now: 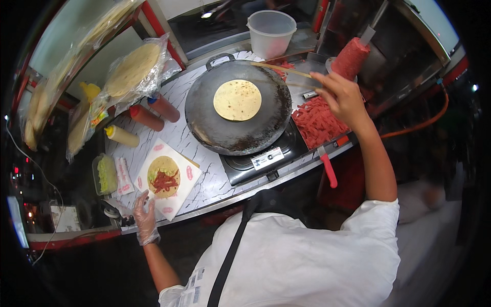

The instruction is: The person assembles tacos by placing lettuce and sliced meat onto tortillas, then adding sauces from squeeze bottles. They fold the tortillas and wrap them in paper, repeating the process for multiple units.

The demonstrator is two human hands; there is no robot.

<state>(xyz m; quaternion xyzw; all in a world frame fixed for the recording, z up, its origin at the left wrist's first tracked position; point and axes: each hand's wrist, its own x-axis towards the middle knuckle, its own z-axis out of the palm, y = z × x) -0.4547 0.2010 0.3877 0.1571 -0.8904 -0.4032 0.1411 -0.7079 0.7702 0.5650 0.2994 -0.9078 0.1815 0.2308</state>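
My right hand [340,97] is closed on one end of a thin wooden stick [281,68]; its far tip reaches over the rim of a round black griddle pan [204,123]. A darker line below the stick may be its shadow or a second prong; I cannot tell which. A browned flatbread [237,100] lies flat on the pan. My left hand [145,215], in a clear plastic glove, has its fingers apart at the lower left edge of a printed paper wrapper [186,163]. On that paper sits a smaller flatbread [153,176] topped with shredded lettuce and red meat strips [166,181].
A gas stove [240,171] supports the pan. Right of it are a tray of red meat strips [317,123], a red-handled knife [328,168] and a meat spit [351,59]. Sauce bottles [146,116], a lettuce tub [105,174] and bagged flatbreads [134,69] stand left; a white bucket [271,36] is behind.
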